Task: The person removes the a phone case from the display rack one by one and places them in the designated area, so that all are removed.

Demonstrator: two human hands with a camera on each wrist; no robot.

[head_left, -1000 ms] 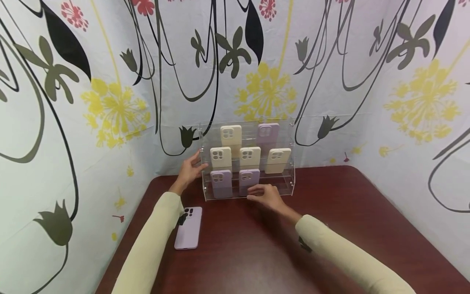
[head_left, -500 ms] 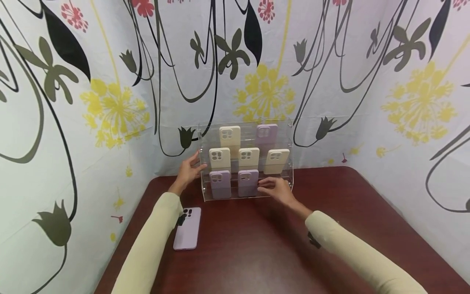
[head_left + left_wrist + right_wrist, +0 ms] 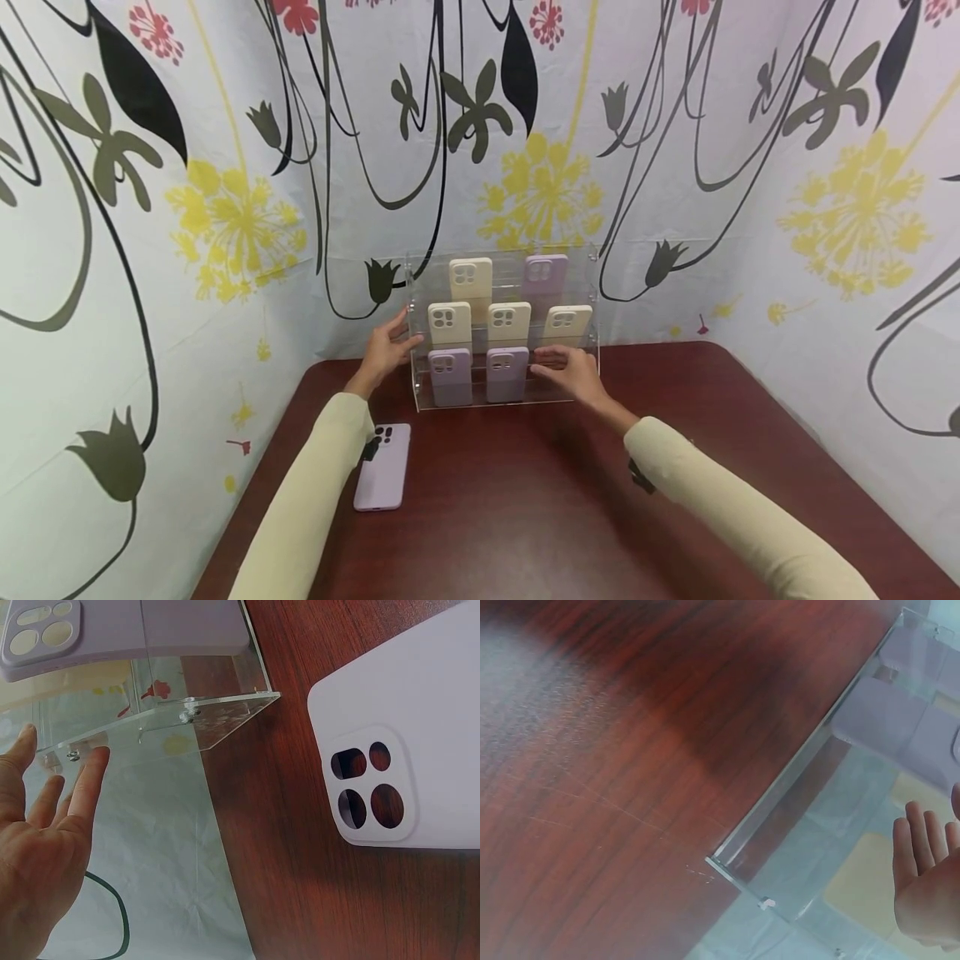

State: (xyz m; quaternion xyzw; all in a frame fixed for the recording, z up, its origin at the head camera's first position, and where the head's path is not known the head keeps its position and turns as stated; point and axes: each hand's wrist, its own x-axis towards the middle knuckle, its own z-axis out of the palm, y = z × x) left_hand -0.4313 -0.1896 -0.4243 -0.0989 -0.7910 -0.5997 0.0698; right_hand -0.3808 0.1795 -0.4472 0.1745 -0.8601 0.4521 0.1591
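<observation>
A clear acrylic tiered stand [image 3: 543,392] holds upright phone cases. Its front row has a lilac phone case [image 3: 450,383] on the left and another lilac phone case [image 3: 507,379] in the middle. At the stand's left side, my left hand [image 3: 384,350] rests fingertips against the clear side panel, fingers fairly straight. My right hand [image 3: 573,372] is in front of the right part of the stand, fingers extended beside the middle lilac case, holding nothing. It overlaps the lower part of a cream phone case [image 3: 567,318] in the middle row.
Another lilac phone case [image 3: 442,742] lies on the dark red wooden table [image 3: 480,500], near the left forearm. More cream cases [image 3: 450,323] stand in the middle row; a cream case [image 3: 471,282] and a lilac case [image 3: 545,273] are at the top. Floral cloth [image 3: 675,192] hangs behind.
My right hand has moved right, off the front of the middle lilac case, and then slightly up. The left hand stays at the stand's side.
</observation>
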